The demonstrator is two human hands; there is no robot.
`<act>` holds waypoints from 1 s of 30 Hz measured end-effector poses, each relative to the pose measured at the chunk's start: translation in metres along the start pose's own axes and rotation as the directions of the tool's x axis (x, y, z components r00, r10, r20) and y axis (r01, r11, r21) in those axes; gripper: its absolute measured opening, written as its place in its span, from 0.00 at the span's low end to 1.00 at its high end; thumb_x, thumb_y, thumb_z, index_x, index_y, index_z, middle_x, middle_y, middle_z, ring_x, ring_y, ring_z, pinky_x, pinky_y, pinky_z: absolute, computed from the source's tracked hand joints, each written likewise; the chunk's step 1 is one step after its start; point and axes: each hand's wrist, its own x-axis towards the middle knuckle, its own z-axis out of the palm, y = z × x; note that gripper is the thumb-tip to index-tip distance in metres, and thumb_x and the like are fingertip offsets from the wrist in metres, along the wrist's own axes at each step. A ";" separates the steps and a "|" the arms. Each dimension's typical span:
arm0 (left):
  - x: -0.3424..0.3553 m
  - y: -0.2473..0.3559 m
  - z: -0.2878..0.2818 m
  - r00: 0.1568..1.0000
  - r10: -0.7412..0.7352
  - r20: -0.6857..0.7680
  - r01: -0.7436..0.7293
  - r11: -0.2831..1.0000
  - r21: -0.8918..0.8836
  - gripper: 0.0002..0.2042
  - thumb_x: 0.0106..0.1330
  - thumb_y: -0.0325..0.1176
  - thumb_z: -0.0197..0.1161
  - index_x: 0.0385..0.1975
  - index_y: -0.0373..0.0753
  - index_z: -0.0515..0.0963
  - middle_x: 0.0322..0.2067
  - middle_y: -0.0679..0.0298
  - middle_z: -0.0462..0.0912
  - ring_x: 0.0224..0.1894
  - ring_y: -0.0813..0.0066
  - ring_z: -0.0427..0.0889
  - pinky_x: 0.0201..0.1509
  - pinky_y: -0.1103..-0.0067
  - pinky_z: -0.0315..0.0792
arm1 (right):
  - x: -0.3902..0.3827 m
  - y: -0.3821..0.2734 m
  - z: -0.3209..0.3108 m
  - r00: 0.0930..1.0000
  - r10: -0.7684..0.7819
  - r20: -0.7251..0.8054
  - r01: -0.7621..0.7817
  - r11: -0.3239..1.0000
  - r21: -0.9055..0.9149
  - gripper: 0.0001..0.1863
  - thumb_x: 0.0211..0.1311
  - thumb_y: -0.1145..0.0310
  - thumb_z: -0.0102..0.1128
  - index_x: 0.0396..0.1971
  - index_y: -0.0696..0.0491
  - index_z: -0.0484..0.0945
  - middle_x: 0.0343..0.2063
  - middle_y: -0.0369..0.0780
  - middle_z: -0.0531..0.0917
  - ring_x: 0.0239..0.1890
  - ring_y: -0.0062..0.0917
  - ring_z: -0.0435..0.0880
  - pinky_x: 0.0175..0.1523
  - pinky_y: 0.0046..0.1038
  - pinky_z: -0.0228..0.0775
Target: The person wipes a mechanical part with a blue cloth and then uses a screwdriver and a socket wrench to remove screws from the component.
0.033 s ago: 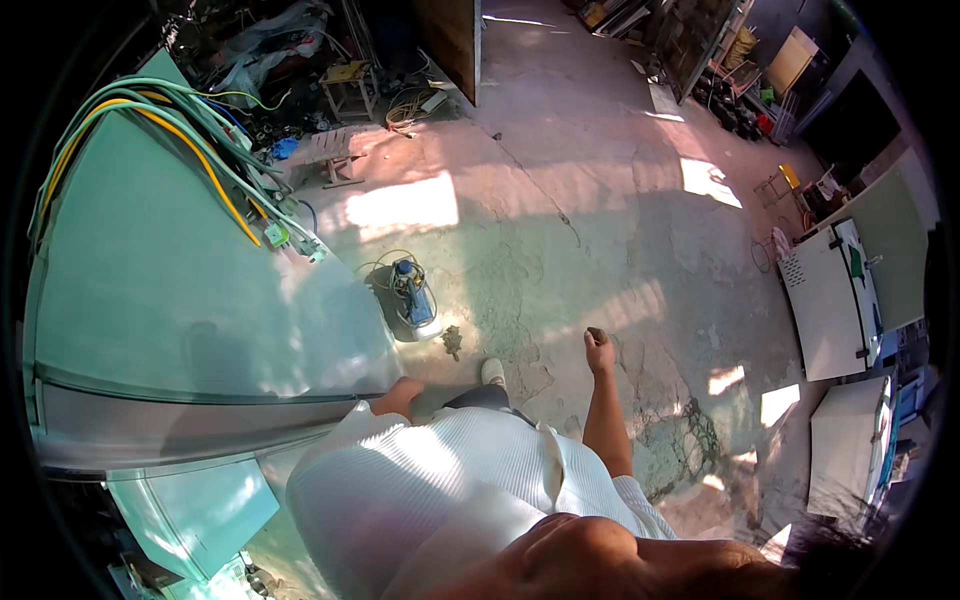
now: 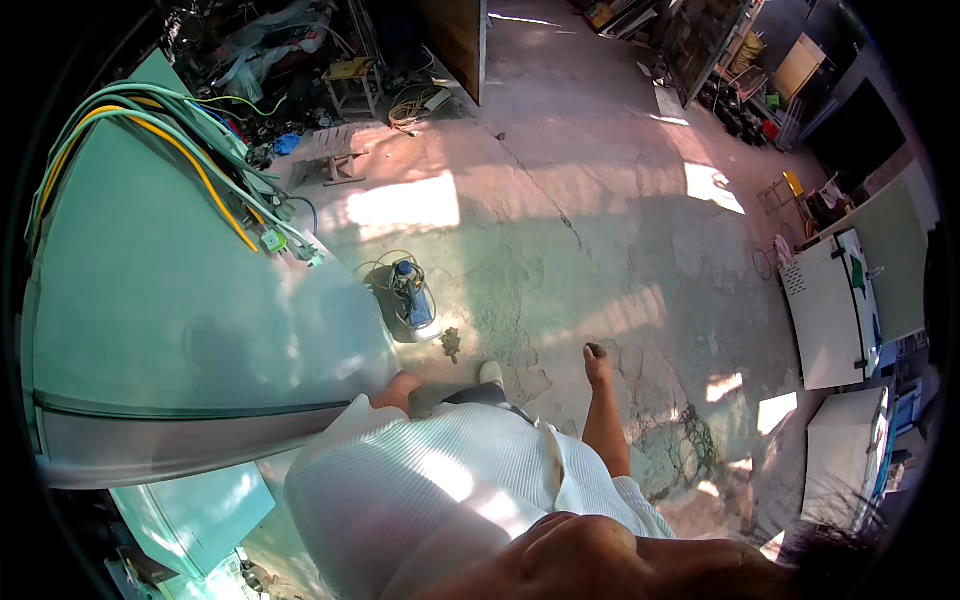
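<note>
My left hand (image 2: 398,391) is at the near right corner of a large pale-green, refrigerator-like cabinet (image 2: 200,330), beside my white shirt. Its fingers are mostly hidden, and I cannot tell whether it grips the cabinet's edge. To the right, away from my body, my right hand (image 2: 597,366) hangs over the concrete floor with its fingers curled in. Anything inside those fingers is too small or hidden to make out. Green and yellow hoses or cables (image 2: 185,140) lie bundled over the far end of the cabinet, with a green plug (image 2: 273,240) at their end.
A blue and white device with a thin hose (image 2: 412,295) stands on the floor right of the cabinet, near a small dark metal part (image 2: 451,345). A smaller pale cabinet (image 2: 195,510) is at lower left. White cabinets (image 2: 830,310) line the right side. A low stool (image 2: 335,150) stands farther off.
The view has shifted slightly, and my right hand appears a little lower. My left hand stays by the cabinet's corner.
</note>
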 end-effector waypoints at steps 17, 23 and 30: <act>0.206 0.024 -0.283 0.951 -0.009 -0.308 -0.019 0.996 -0.088 0.14 0.59 0.35 0.57 0.39 0.35 0.84 0.36 0.50 0.85 0.43 0.58 0.84 0.45 0.67 0.75 | 0.291 -0.006 0.033 0.564 0.754 0.336 -0.804 0.408 0.432 0.14 0.63 0.56 0.59 0.27 0.50 0.71 0.24 0.37 0.75 0.26 0.25 0.74 0.30 0.30 0.70; 0.229 0.072 -0.322 0.845 -0.533 0.035 0.245 0.330 -0.912 0.10 0.62 0.34 0.56 0.35 0.38 0.82 0.34 0.50 0.83 0.35 0.60 0.81 0.40 0.65 0.75 | 0.703 -0.224 0.145 0.880 0.444 0.170 -0.475 0.840 0.261 0.15 0.66 0.54 0.56 0.32 0.52 0.76 0.24 0.37 0.77 0.23 0.25 0.74 0.25 0.27 0.69; 0.210 0.080 -0.338 0.646 -0.718 0.260 0.287 -0.087 -0.954 0.11 0.66 0.36 0.52 0.42 0.39 0.77 0.44 0.51 0.77 0.44 0.57 0.76 0.49 0.63 0.72 | 0.774 -0.615 0.419 0.845 -0.104 0.524 -0.075 0.948 0.309 0.17 0.67 0.56 0.59 0.51 0.48 0.79 0.39 0.30 0.82 0.40 0.18 0.81 0.43 0.29 0.74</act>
